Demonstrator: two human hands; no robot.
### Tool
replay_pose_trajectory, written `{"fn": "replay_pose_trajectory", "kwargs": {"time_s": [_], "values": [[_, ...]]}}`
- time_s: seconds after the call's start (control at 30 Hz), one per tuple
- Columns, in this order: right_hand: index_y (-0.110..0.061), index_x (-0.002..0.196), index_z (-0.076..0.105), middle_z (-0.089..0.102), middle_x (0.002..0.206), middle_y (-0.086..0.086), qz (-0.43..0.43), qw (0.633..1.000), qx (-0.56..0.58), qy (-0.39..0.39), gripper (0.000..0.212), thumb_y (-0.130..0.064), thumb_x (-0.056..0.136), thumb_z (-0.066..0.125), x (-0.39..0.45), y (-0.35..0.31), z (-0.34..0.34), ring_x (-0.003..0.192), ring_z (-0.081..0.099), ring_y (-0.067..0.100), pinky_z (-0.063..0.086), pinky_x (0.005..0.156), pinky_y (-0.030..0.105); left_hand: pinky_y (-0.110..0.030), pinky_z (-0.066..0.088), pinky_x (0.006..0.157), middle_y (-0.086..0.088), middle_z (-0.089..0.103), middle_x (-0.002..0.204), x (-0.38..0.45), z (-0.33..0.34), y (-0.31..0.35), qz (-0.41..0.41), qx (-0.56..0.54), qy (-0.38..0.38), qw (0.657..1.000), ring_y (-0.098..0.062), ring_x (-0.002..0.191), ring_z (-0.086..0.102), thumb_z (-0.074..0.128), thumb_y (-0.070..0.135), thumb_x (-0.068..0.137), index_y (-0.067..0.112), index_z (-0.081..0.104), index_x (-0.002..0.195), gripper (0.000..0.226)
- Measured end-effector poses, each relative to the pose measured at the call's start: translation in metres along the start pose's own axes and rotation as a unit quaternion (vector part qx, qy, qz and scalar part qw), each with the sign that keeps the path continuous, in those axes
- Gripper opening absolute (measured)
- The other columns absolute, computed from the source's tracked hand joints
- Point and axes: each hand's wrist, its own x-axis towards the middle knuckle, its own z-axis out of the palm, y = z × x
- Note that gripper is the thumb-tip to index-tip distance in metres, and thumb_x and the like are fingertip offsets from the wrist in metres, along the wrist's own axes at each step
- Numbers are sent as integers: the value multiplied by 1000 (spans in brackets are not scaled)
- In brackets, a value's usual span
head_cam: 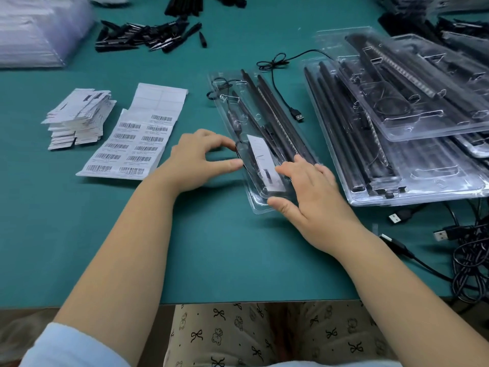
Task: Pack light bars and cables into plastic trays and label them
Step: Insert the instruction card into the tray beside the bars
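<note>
Around the clear tray, we find bare green mat nearest us; stacked trays block its right, label sheets its left, a cable beyond.

A teal tabletop fills most of the view, ending in a straight near edge. Below that edge lies cream fabric printed with small black bows and bear shapes. At the far left, a blurred stack of clear plastic bags sits on the tabletop. Further along the far side, a loose heap of small black pointed parts is spread out, with one piece lying apart just to its right. Behind the heap stands a darker bundle of black pieces, partly cut off by the top edge.
</note>
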Motion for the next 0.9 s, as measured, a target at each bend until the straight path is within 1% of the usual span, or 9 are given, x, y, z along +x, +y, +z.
{"fn": "replay_pose_trajectory", "kwargs": {"time_s": [0.07,0.13,0.27,0.37,0.47,0.6,0.67,0.8,0.9], "values": [[-17,136,39,40,141,-2,-1,1000,-8,3,69,-59,83,28,0,0,1,144,12,15,-5,111,23,-45,24,112,12,46,119,1,2,0,1,13,-6,1000,-13,125,36,66,62,65,56,56,98,35],[-18,137,39,38,142,-3,-6,999,-33,6,65,-58,86,34,0,0,2,144,12,16,-6,111,24,-45,27,109,8,50,118,6,9,-2,-1,36,46,998,-19,125,39,72,58,72,53,60,97,27],[-16,137,41,38,143,1,-10,997,-69,20,63,-55,87,45,-3,-1,5,144,15,20,-2,113,31,-32,24,91,7,49,107,15,25,-1,-31,90,127,987,-21,116,41,65,53,79,43,66,96,20],[-9,133,47,42,140,12,-10,994,-105,40,59,-43,87,58,-3,-6,11,141,22,29,7,113,44,-33,21,91,5,46,113,16,28,-5,-41,146,106,983,-23,119,36,58,56,82,37,63,108,32],[0,128,51,47,134,21,-2,990,-131,53,54,-31,85,64,-1,-12,17,136,30,40,15,109,56,-33,19,93,5,46,124,16,24,-10,-30,144,73,986,-21,123,31,57,60,81,38,60,115,41],[7,116,59,57,119,28,-16,984,-145,98,46,-17,79,71,-1,-13,18,122,45,51,29,98,65,-36,18,98,4,41,133,13,18,-10,-10,166,11,986,-19,128,26,40,90,57,38,46,133,92],[8,114,60,58,117,28,-18,983,-143,113,43,-14,78,72,-1,-13,19,119,47,52,32,95,66,-38,16,103,3,37,139,12,19,-10,-6,186,-1,983,-18,130,22,35,97,56,35,36,142,106],[7,111,61,60,114,27,-21,982,-141,123,39,-10,78,72,0,-13,20,117,48,52,34,93,66,-39,13,107,4,29,145,11,28,-9,-17,254,4,967,-18,132,17,12,84,70,31,18,150,96],[1,115,57,60,115,23,-20,985,-120,125,38,-8,80,67,0,-13,19,121,46,50,32,95,65,-41,14,107,0,28,146,11,37,-2,-47,271,33,961,-22,134,19,11,74,78,27,19,150,86]]}}
